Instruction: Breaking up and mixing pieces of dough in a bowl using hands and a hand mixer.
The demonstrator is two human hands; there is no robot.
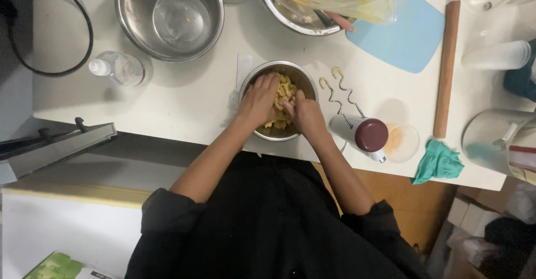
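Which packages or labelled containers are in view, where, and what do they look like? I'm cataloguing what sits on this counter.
Clear plastic bottle: lying left of the small steel bowl, white cap, pinkish label band.
Green and white box: bottom left corner, partly cut off.
Plastic bag: clear, yellow-smeared, draped over the top bowl.
No screens or signs.

A home kitchen, set up for baking: a white worktop point(184, 103) carries steel mixing bowls point(169, 15) at eleven o'clock, a wooden rolling pin point(446, 70) at two o'clock, and a hand mixer point(363, 133) with dough hooks point(340, 92) near centre
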